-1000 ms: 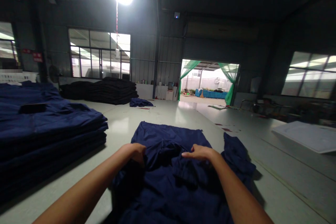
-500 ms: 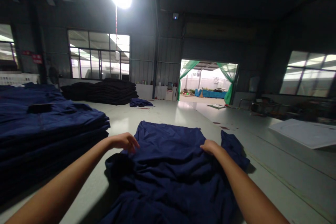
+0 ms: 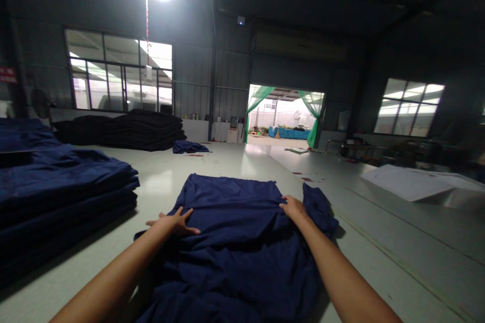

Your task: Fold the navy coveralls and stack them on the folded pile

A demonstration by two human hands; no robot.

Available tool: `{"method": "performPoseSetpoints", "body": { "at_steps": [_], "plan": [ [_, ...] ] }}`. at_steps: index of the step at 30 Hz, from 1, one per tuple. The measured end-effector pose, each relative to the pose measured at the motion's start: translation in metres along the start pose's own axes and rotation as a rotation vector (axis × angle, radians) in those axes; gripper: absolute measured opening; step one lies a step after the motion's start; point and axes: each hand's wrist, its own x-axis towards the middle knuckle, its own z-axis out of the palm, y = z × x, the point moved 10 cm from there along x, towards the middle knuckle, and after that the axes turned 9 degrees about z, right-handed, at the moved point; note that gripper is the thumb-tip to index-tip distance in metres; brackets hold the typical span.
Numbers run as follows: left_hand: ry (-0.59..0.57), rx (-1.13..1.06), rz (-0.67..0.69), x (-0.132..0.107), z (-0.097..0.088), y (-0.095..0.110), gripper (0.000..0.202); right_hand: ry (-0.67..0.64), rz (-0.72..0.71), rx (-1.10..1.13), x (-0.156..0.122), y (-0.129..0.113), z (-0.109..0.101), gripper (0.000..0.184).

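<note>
A dark blue garment point(image 3: 231, 227) lies spread on the long pale table point(image 3: 364, 242) in front of me. My left hand point(image 3: 175, 222) rests flat on its left edge, fingers spread apart. My right hand point(image 3: 293, 207) lies on the garment's right side, fingers pressed down against the cloth near a bunched fold point(image 3: 318, 207). Whether the right fingers pinch the cloth or only press on it does not show clearly.
A tall stack of folded dark blue cloth point(image 3: 56, 186) stands at the left. A black stack point(image 3: 125, 130) and a loose blue piece point(image 3: 189, 147) lie farther back. White sheets point(image 3: 413, 181) lie at the right. An open doorway with green curtains point(image 3: 284, 118) is ahead.
Both hands moved apart from the middle of the garment to its left and right sides, and the rumpled cloth now lies flatter. The left hand went from curled to flat.
</note>
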Motion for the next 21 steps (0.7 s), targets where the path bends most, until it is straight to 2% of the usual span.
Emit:
{"method": "performPoseSetpoints", "body": {
  "at_steps": [3, 4, 6, 8, 9, 12, 14, 16, 18, 19, 20, 21],
  "plan": [
    [0.053, 0.117, -0.06, -0.003, -0.009, 0.012, 0.1, 0.085, 0.011, -0.032, -0.01, -0.01, -0.007, 0.043],
    [0.103, 0.159, -0.026, -0.003, -0.013, 0.023, 0.095, 0.128, -0.039, -0.05, -0.017, -0.021, -0.01, 0.039],
    [0.185, 0.179, 0.106, -0.002, -0.015, 0.052, 0.086, 0.161, -0.229, -0.096, -0.036, -0.049, -0.006, 0.033],
    [0.189, 0.107, 0.217, 0.0, -0.005, 0.072, 0.082, 0.052, -0.397, -0.147, -0.054, -0.066, 0.017, 0.038],
    [0.168, 0.058, 0.233, 0.002, 0.003, 0.074, 0.082, -0.039, -0.41, -0.172, -0.059, -0.065, 0.032, 0.045],
    [0.138, -0.013, 0.235, 0.01, 0.021, 0.062, 0.084, -0.255, -0.288, -0.206, -0.061, -0.041, 0.072, 0.07],
    [0.139, 0.001, 0.24, 0.015, 0.022, 0.046, 0.082, -0.301, -0.256, -0.196, -0.062, -0.035, 0.086, 0.078],
    [0.087, 0.015, 0.217, 0.017, 0.018, 0.026, 0.08, -0.323, -0.297, -0.184, -0.068, -0.044, 0.093, 0.08],
    [0.015, -0.008, 0.165, 0.017, 0.007, 0.011, 0.083, -0.398, -0.366, -0.157, -0.076, -0.058, 0.098, 0.075],
    [0.019, -0.034, 0.108, 0.017, -0.003, 0.006, 0.086, -0.432, -0.407, -0.136, -0.079, -0.066, 0.097, 0.07],
    [0.1, -0.067, 0.079, 0.018, -0.02, 0.007, 0.086, -0.434, -0.438, -0.112, -0.079, -0.071, 0.092, 0.063],
    [0.224, -0.104, 0.095, 0.017, -0.039, 0.018, 0.082, -0.387, -0.446, -0.089, -0.075, -0.073, 0.082, 0.056]
  ]
}}
